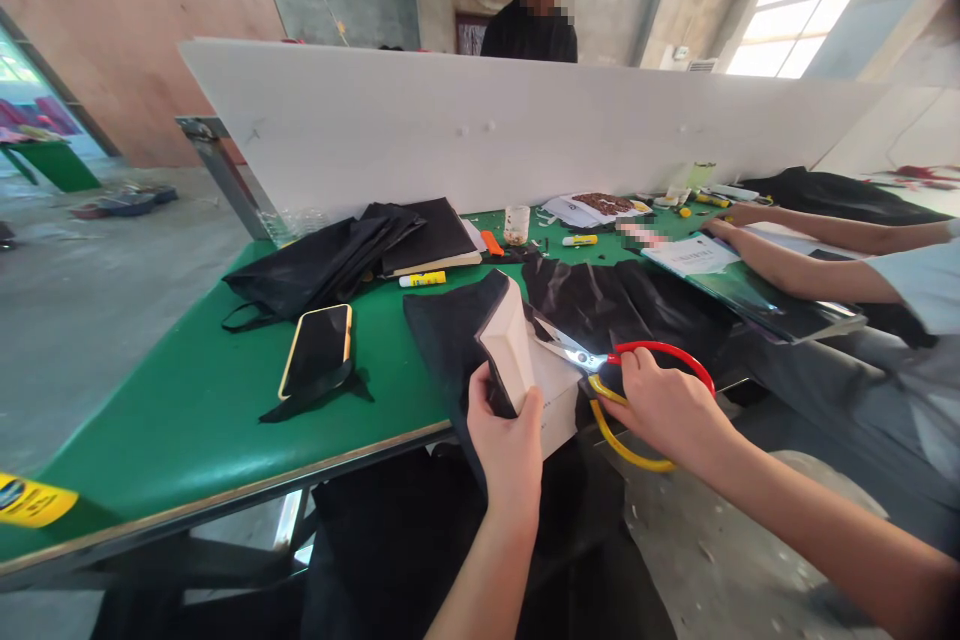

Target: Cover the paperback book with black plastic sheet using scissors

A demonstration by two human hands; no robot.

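Observation:
My left hand [510,445] grips a thick book [510,345] by its lower part, thumb on the pale page edges and fingers behind the dark cover. Black cloth [442,320] spreads beneath and behind the book on the green table. In my right hand [667,400] is a pair of scissors [579,356] with red and yellow handles. The blades look parted and point left at the book's right side, where dark material lies; whether they touch it I cannot tell. White paper [559,410] shows below the blades.
A phone [319,350] and black scraps lie left on the green table [187,400]. Behind are glue sticks [422,279], a black bag [322,255] and a cup [517,225]. A white partition [420,125] runs along the back. A co-worker's arms [802,260] rest over a book [735,280] at right.

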